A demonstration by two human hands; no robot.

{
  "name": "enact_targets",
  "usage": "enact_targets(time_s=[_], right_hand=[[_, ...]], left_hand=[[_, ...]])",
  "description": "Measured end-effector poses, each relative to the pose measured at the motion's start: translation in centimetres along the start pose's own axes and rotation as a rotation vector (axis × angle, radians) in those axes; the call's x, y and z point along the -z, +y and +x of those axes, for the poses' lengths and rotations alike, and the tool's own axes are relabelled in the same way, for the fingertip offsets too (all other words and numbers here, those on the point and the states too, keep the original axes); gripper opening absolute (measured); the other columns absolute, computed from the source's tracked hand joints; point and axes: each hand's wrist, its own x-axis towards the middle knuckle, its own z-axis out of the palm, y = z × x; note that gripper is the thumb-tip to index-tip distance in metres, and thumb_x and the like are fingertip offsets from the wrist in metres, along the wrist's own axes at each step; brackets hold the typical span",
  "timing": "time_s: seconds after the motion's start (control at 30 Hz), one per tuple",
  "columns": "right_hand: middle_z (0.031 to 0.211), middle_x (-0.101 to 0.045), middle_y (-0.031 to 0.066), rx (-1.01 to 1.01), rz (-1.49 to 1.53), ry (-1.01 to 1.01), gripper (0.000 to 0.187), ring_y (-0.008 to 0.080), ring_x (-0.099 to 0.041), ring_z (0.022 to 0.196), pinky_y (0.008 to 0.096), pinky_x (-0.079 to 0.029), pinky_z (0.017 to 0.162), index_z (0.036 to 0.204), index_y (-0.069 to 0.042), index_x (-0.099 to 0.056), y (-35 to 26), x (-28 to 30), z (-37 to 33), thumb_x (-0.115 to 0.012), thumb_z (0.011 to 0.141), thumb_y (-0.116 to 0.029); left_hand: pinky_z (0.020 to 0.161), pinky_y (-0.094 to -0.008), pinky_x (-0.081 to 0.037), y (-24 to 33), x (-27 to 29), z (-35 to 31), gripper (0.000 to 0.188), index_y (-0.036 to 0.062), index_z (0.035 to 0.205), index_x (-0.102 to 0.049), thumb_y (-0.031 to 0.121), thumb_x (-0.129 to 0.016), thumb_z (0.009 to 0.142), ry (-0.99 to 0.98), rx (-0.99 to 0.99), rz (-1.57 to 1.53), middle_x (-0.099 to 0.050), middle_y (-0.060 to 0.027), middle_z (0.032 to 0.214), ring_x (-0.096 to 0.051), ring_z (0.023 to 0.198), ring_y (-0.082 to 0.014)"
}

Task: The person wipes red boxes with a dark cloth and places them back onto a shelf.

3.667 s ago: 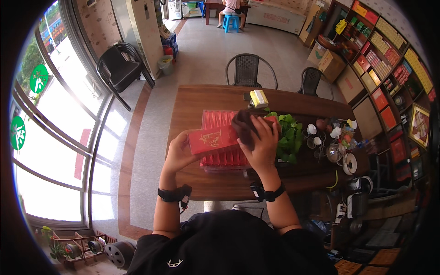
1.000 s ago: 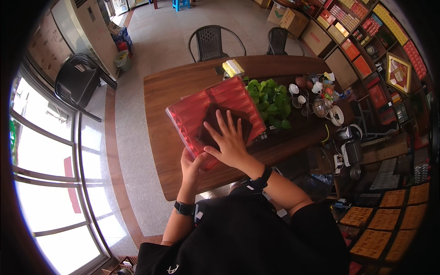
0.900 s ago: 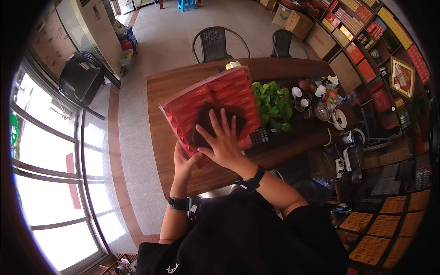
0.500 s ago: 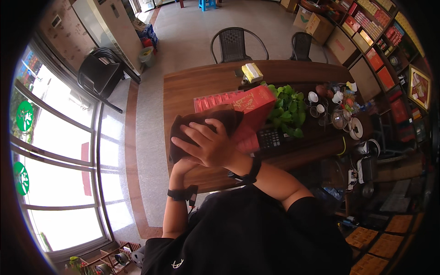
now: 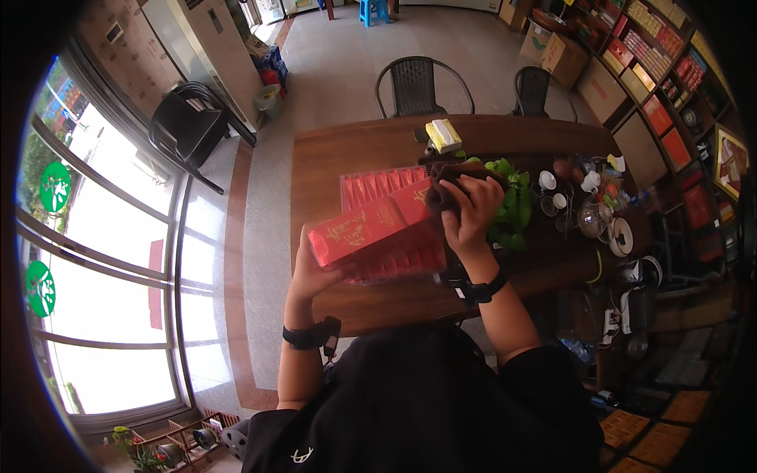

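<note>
Moved toward two o'clock, the brown cloth [image 5: 446,178] is bunched in your right hand [image 5: 474,211] against the red box [image 5: 371,229], whose eight-o'clock end your left hand [image 5: 306,264] clasps, apparently steadying it above the red packs [image 5: 385,185]

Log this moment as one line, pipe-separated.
left hand: holds red box | right hand: holds brown cloth against box's right end | on table: red ridged pack

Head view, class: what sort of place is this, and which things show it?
Probably a shop, perhaps selling tea: coloured packages line the right side, white cups sit at the right end of the wooden table, and tall glass panes face outdoors.
</note>
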Motion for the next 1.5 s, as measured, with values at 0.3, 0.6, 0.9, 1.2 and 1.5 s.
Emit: enact_targets(time_s=[0.3,0.6,0.9,1.2,1.5], right_hand=[[0.122,-0.061,0.0013,0.318,0.092,-0.046,0.042,0.0179,-0.054,0.116,0.0473,-0.023,0.108,0.125,-0.032,-0.061,-7.8,-2.7,-0.5,-0.058,0.088,-0.053],[0.118,-0.061,0.007,0.034,0.011,0.076,0.04,0.0269,-0.054,0.115,0.0515,-0.029,0.106,0.122,-0.019,-0.064,3.4,-2.1,1.3,-0.053,0.094,-0.045],[0.087,-0.055,0.0127,-0.782,0.552,0.307,0.04,0.0253,-0.049,0.079,0.0386,-0.041,0.076,0.097,0.003,-0.053,4.4,-6.3,-3.2,-0.039,0.106,-0.033],[0.113,-0.065,0.0124,-1.284,0.736,0.183,0.047,0.0211,-0.058,0.104,0.0343,-0.043,0.092,0.119,0.008,-0.057,5.6,-9.0,-12.2,-0.047,0.104,-0.035],[0.115,-0.064,0.0221,-0.739,0.6,0.262,0.046,0.0354,-0.061,0.109,0.0392,-0.046,0.093,0.124,0.006,-0.055,4.1,-6.3,-3.4,-0.05,0.101,-0.034]], left_hand=[[0.091,-0.0351,-0.051,-0.5,-3.3,0.2,0.073,0.0024,0.118,-0.044,0.017,-0.091,0.065,0.147,-0.052,-0.066,-0.059,-0.0101,0.115,-0.06,0.105,-0.0181],[0.093,-0.0336,-0.05,-0.5,-2.2,0.4,0.078,0.0036,0.123,-0.04,0.021,-0.092,0.066,0.081,-0.014,-0.226,-0.058,-0.0109,0.117,-0.059,0.108,-0.0191],[0.096,-0.0356,-0.046,-2.0,-0.6,-0.4,0.075,0.0054,0.129,-0.039,0.024,-0.085,0.073,0.165,-0.028,-0.208,-0.053,-0.0091,0.122,-0.053,0.113,-0.0183],[0.097,-0.0358,-0.046,-2.9,-1.3,-2.7,0.074,0.0049,0.131,-0.038,0.021,-0.083,0.075,0.284,-0.021,-0.238,-0.053,-0.009,0.123,-0.053,0.113,-0.019],[0.099,-0.0372,-0.045,-1.1,-2.9,-1.2,0.075,0.0048,0.132,-0.038,0.024,-0.084,0.076,0.178,-0.023,-0.241,-0.053,-0.0103,0.125,-0.053,0.115,-0.0201]])
